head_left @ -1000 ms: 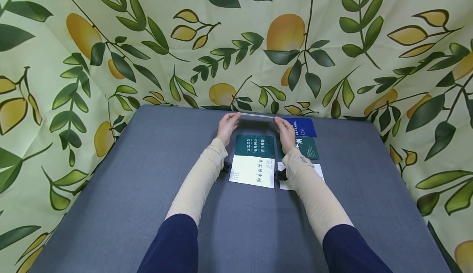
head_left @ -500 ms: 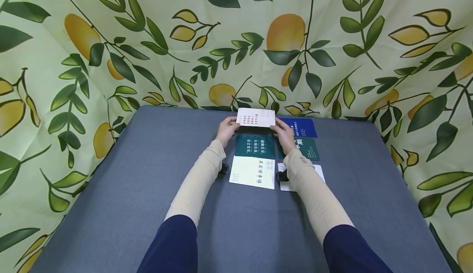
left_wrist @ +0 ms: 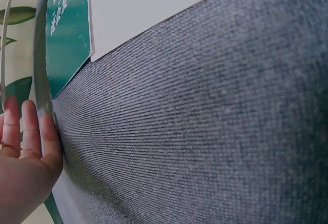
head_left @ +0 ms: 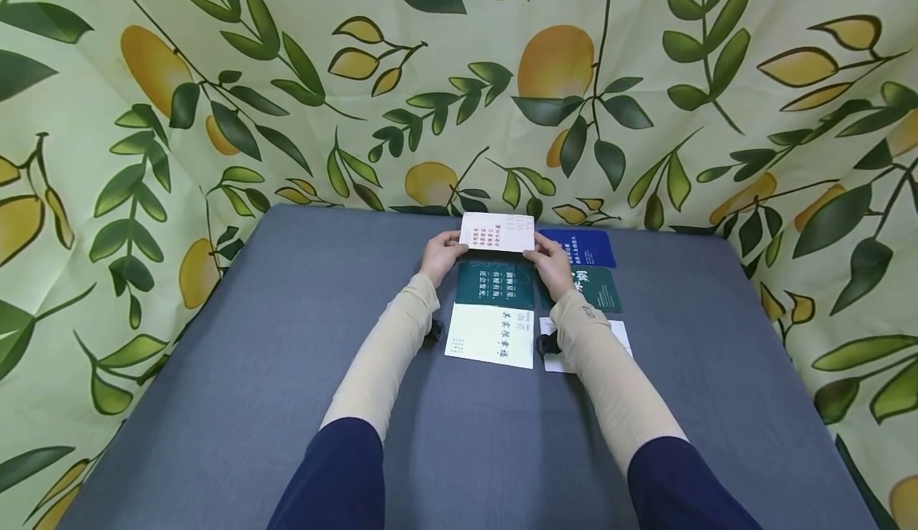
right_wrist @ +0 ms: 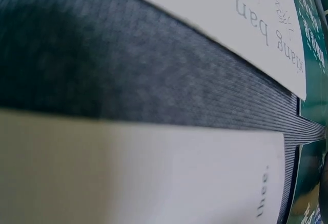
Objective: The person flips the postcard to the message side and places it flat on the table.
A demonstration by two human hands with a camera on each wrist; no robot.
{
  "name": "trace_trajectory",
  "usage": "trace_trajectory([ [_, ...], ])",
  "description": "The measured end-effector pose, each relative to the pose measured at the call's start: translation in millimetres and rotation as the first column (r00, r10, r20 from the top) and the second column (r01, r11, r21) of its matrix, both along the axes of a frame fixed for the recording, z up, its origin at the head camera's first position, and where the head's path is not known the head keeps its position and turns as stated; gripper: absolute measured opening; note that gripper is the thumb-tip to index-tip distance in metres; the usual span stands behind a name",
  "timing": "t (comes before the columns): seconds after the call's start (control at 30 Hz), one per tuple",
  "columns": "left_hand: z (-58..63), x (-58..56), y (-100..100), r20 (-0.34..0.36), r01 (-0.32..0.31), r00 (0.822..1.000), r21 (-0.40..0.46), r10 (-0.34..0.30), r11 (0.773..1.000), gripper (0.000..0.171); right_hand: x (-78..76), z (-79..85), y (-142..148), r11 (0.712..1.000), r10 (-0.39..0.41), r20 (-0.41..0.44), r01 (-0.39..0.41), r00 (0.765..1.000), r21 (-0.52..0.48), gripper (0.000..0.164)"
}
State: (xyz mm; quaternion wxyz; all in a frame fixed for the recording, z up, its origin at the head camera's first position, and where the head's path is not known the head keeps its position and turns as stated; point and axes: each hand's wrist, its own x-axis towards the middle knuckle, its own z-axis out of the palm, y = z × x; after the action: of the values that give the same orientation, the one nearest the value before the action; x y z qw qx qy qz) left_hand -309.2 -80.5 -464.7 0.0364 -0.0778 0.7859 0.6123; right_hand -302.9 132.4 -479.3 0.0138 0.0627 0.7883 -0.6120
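Note:
In the head view, a white card (head_left: 497, 232) printed with red characters is at the table's far edge. My left hand (head_left: 441, 257) pinches its left side, and my right hand (head_left: 551, 265) holds its right lower corner. Whether the card touches the tabletop I cannot tell. Straight fingers of the left hand (left_wrist: 28, 152) show in the left wrist view; its thumb is hidden there. Just nearer than the held card lies a green card (head_left: 495, 284) with white characters, and below that a white card with black characters (head_left: 491, 335).
A blue card (head_left: 591, 248), a second green card (head_left: 601, 289) and another white card (head_left: 620, 331) form a column on the right, partly covered by the right hand and forearm. A patterned cloth (head_left: 459, 115) hangs behind the grey table (head_left: 287, 315).
A second ago the held card was seen nearly edge-on between my hands. It has tilted so its printed face shows, then dropped slightly toward me. The other cards have stayed put.

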Motion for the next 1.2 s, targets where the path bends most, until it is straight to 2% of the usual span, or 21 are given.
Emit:
trace_trajectory([
  [0.1, 2.5, 0.0, 0, -0.004, 0.014, 1.0, 0.03, -0.013, 0.999, 0.045, -0.3, 1.9, -1, 1.0, -0.006, -0.007, 0.006, 1.0, -0.011, 0.056],
  [0.2, 4.2, -0.6, 0, -0.036, 0.02, 0.999, 0.048, -0.019, 0.999, 0.046, -0.1, 3.5, -1, 0.999, -0.029, -0.031, 0.029, 0.999, -0.025, 0.055],
  [0.47, 6.2, -3.6, 1, -0.118, -0.017, 0.993, 0.053, 0.023, 0.998, 0.035, 0.4, 8.2, -2, 0.992, -0.108, -0.117, 0.099, 0.987, -0.085, 0.044],
  [0.67, 7.4, -0.8, -1, -0.134, -0.03, 0.99, 0.073, 0.04, 0.997, 0.036, 0.2, 7.5, -1, 0.981, -0.157, -0.136, 0.138, 0.978, -0.138, 0.038],
  [0.93, 10.3, 1.5, -1, -0.138, 0.004, 0.99, 0.152, 0.017, 0.988, 0.039, -0.2, 6.7, -1, 0.962, -0.216, -0.172, 0.179, 0.961, -0.205, 0.028],
  [1.2, 11.0, 1.6, -1, -0.128, 0.029, 0.992, 0.193, -0.004, 0.981, 0.044, -0.9, 8.5, -3, 0.956, -0.22, -0.178, 0.176, 0.959, -0.236, 0.026],
])
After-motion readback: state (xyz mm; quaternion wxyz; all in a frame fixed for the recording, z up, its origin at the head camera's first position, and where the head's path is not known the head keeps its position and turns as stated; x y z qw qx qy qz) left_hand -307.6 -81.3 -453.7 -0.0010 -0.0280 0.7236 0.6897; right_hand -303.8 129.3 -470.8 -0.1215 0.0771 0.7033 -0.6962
